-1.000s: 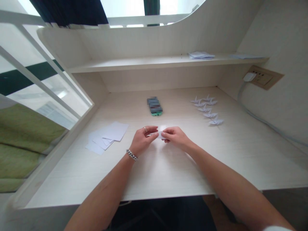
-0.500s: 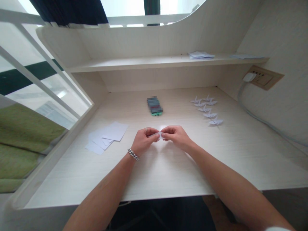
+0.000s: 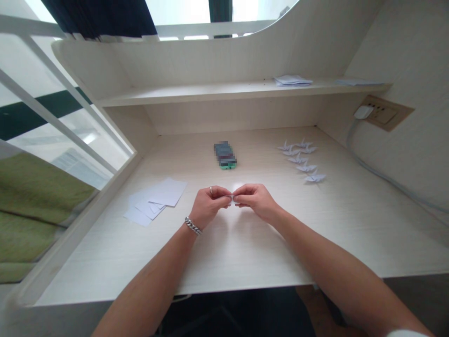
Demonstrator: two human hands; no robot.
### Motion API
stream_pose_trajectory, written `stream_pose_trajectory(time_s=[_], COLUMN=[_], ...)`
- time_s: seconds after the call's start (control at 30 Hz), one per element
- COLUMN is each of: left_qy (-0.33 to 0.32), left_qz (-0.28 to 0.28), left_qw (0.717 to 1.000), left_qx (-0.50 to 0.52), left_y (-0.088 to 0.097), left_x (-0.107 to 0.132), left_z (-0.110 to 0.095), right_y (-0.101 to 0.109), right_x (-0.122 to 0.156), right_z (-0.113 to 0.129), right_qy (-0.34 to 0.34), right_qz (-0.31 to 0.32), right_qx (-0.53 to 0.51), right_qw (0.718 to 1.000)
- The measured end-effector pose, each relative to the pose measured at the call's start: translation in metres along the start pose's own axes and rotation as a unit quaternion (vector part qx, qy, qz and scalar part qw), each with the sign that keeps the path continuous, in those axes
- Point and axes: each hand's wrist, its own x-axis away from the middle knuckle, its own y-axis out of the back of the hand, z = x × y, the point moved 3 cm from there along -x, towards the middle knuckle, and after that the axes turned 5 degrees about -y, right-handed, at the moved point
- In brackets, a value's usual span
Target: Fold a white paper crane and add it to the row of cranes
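Between my fingertips, above the middle of the desk, is a small folded piece of white paper (image 3: 232, 199), mostly covered by the fingers. My left hand (image 3: 209, 202), with a ring and a chain bracelet, pinches its left side. On the other side my right hand (image 3: 255, 199) pinches it with thumb and fingers, the two sets of fingertips nearly touching. Loose white paper sheets (image 3: 168, 192) lie overlapping to the left of my left hand. Several folded paper cranes (image 3: 306, 167) stand in a cluster to the right, beyond my right hand.
A blurred-out dark object with a green end (image 3: 228, 165) lies on the desk (image 3: 238, 252) beyond my hands. The shelf (image 3: 210, 92) above holds a paper stack (image 3: 293, 81). At right, a white plug (image 3: 364, 112) sits in the wall socket (image 3: 389, 113), its grey cable (image 3: 382, 175) trailing down.
Less of the folded paper shows between my fingertips now. Both hands have shifted very slightly, keeping their pinch; the other things stay where they were.
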Motion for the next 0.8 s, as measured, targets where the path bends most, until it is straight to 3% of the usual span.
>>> stream_pose_trajectory(time_s=[0.4, 0.57, 0.8], left_qy=[-0.055, -0.045, -0.030], left_qz=[0.014, 0.016, 0.012], left_qw=[0.996, 0.999, 0.998], left_qx=[-0.066, -0.014, 0.059], left_y=[0.0020, 0.0041, 0.0034], left_x=[0.0007, -0.0016, -0.0015], left_z=[0.0016, 0.0059, 0.0034], right_y=[0.0036, 0.0065, 0.0075], right_x=[-0.0005, -0.0018, 0.0013], right_z=[0.0019, 0.0022, 0.0041], right_qy=[0.008, 0.077, 0.128], right_qz=[0.025, 0.018, -0.030], right_qx=[0.033, 0.115, 0.141], right_qw=[0.999, 0.990, 0.981])
